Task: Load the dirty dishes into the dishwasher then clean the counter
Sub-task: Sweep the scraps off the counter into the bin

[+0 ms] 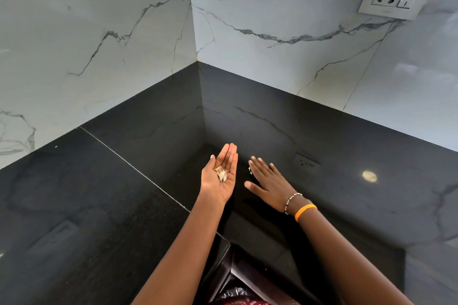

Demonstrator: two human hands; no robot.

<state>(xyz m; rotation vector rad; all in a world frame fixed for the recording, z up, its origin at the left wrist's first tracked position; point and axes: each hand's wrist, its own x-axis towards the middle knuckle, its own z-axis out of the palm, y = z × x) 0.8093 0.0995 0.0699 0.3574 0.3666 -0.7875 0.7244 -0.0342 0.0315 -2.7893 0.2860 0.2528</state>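
Counter-cleaning step, seemingly: left hand [219,178] is lying palm-up, fingers straight, cupping pale scraps [221,174], right hand [267,181] is pressing flat, fingers spread, on the black counter [99,193] beside small crumbs [250,171], likely needing sweeping into the palm next.

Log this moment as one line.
phase: counter cleaning | left hand: palm up, carrying scraps | right hand: flat on counter
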